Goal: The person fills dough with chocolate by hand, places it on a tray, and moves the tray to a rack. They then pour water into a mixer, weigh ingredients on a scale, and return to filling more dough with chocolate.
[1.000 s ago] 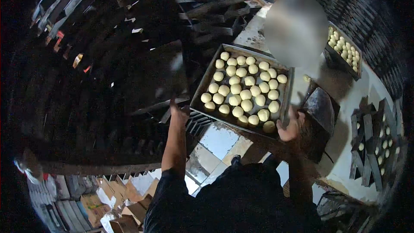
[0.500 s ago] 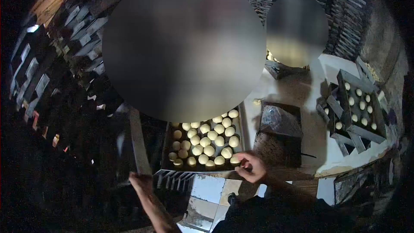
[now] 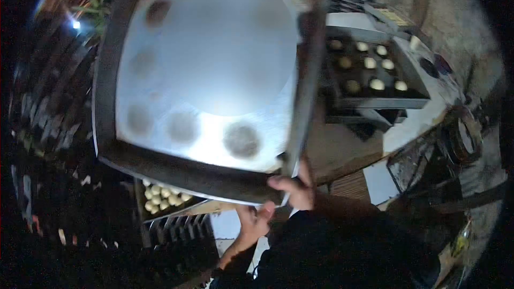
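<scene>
A large square metal baking tray (image 3: 214, 179) is tilted up close in front of me, its shiny inner bottom facing me with several round dark marks. My right hand (image 3: 297, 190) grips its lower right corner, the thumb over the rim. My left hand (image 3: 254, 222) is closed at the bottom rim just left of that corner; its fingers are partly hidden behind the tray. Below the tray's lower left edge, part of another tray with pale dough balls (image 3: 160, 199) shows. A blurred disc covers much of the raised tray.
On the white table (image 3: 412, 134) at right, a dark tray (image 3: 385, 101) of spaced dough balls rests on other trays. A further tray (image 3: 393, 18) lies behind it. Dark stacked trays (image 3: 176, 241) stand at lower left, and a rough wall (image 3: 460, 48) rises at right.
The baking tray is now raised before me in both hands. My right hand has left the dough balls, and my left hand has come in from the left. The view has swung right.
</scene>
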The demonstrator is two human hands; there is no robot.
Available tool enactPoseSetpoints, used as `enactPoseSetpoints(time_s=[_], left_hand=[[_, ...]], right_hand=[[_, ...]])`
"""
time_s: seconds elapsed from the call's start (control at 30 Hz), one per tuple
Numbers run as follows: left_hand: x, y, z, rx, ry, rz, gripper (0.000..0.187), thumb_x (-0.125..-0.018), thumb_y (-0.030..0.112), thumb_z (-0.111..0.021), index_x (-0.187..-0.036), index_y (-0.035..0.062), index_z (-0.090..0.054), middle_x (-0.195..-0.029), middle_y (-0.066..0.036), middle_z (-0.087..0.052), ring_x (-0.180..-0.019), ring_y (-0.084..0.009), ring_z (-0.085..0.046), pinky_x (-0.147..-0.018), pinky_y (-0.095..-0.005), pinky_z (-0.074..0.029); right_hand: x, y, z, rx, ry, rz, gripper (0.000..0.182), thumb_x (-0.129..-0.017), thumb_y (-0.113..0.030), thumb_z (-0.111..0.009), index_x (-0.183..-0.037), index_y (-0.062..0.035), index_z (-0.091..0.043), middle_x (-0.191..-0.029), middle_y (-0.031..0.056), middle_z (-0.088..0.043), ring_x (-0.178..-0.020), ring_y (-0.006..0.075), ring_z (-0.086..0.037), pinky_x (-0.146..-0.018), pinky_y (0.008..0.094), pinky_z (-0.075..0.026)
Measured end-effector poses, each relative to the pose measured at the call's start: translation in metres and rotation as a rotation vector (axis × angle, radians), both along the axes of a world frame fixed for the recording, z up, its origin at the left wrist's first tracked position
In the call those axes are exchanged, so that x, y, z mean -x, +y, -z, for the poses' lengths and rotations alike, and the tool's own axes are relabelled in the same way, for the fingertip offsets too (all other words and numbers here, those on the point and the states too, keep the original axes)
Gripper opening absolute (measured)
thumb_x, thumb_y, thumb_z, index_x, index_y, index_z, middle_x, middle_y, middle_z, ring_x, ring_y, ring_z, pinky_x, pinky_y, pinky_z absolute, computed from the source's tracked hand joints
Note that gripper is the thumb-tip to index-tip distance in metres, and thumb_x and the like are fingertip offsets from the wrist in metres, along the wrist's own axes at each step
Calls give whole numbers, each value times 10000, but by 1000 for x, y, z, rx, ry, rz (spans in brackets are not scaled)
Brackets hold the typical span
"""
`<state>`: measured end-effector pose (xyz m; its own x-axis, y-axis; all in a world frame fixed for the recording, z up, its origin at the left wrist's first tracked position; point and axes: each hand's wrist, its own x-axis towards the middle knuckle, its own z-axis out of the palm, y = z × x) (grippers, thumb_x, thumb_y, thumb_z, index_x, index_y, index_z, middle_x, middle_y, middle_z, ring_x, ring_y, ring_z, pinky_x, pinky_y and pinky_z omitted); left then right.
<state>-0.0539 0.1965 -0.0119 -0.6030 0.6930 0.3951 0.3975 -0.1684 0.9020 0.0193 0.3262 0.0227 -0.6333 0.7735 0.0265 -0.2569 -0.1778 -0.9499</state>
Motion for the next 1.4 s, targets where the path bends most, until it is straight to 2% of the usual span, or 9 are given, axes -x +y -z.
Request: enactPoseSetpoints(time_s=[0.03,0.1,0.2,0.37,0.83,1.1,1.17,1.23,1.4], left_hand=[[-15,29,-32,-49,-229,198,652,-799,338,-666,-1234,-70,-403,-1187,-216,-460,-1105,-316,-464,-941,-445,-359],[-26,58,-35,60,92,164,709,-782,386,-684,-1277,-28,-390,-1180,-164,-437,-1090,-274,-449,-948,-395,-348],[-36,98,-57,105,249,212,668,-759,314,-684,-1271,-10,-404,-1133,-121,-449,-1055,-240,-459,-940,-354,-352],[-42,121,-56,84,304,167,638,-656,138,-713,-1225,16,-451,-1038,-134,-420,-982,-275,-452,-867,-376,-369],[-2,115,-1,246,133,59,470,-701,182,-716,-1117,31,-556,-1036,-152,-526,-977,-285,-515,-873,-374,-419],[87,-10,123,438,131,-164,241,-725,104,-679,-963,85,-647,-970,-136,-609,-975,-317,-568,-824,-434,-467],[148,-50,96,408,441,-632,273,-700,42,-627,-971,55,-654,-906,-154,-619,-934,-354,-547,-835,-427,-419],[222,-97,122,695,644,-752,315,-793,229,-649,-1050,47,-626,-909,-202,-610,-852,-387,-557,-802,-467,-425],[272,-107,159,1290,408,-771,439,-814,440,-596,-983,40,-657,-975,-227,-597,-934,-397,-548,-811,-493,-425]], right_hand=[[-31,34,20,72,-27,106,766,-729,-236,-706,-1307,14,-270,-1209,199,-463,-1101,321,-464,-944,446,-401],[-114,121,115,237,-224,345,575,-658,-71,-724,-1187,-15,-506,-1103,131,-565,-934,296,-607,-816,405,-530],[-147,148,-9,192,303,463,506,-709,-99,-671,-1179,-15,-503,-1105,146,-560,-939,298,-605,-822,438,-529],[-214,228,6,304,335,642,422,-723,-118,-590,-1123,-5,-518,-1079,127,-571,-929,297,-595,-812,432,-520],[-260,326,48,199,84,520,237,-785,-223,-604,-953,-57,-588,-991,79,-590,-934,259,-575,-832,393,-477],[-283,266,-12,-1198,-295,1412,266,-881,-171,-547,-1011,58,-586,-992,197,-611,-925,328,-613,-836,434,-507],[-237,233,-32,-1404,-83,1268,277,-905,-158,-532,-1025,87,-585,-992,227,-616,-923,345,-622,-837,445,-515],[-170,213,-37,-1297,162,943,257,-899,-135,-528,-999,96,-580,-992,231,-605,-923,331,-615,-851,433,-508],[-25,163,-13,-1271,-192,433,186,-893,-32,-456,-1000,66,-572,-966,144,-586,-882,258,-581,-807,335,-491]])
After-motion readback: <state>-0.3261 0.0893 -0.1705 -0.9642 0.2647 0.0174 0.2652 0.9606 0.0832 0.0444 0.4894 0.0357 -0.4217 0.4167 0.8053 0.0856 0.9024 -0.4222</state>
